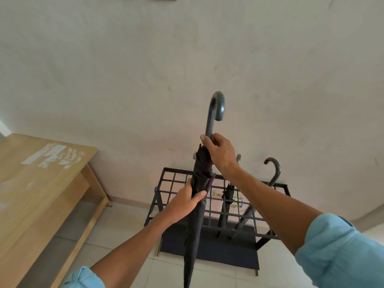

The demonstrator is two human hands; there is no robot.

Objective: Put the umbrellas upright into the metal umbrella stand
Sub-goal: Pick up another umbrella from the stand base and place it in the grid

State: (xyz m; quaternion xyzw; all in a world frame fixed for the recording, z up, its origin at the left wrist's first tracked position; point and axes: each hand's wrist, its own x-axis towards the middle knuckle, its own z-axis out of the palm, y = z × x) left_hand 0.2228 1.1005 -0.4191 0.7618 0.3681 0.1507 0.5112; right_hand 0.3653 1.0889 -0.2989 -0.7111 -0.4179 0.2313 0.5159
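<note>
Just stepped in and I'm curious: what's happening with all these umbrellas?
A person is holding a closed dark umbrella upright with both hands in front of a black metal stand. The right hand grips it just below the hooked handle, and the left hand wraps around the folded fabric. Its tip is outside the stand. Two other umbrellas already stand in the grid. A wooden table sits to the left.

no readable text, labels or numbers anywhere.

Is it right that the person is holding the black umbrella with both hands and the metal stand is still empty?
Not quite. The head view shows both hands on the black umbrella, but the metal stand isn't empty: two umbrellas already stand in it.
</note>
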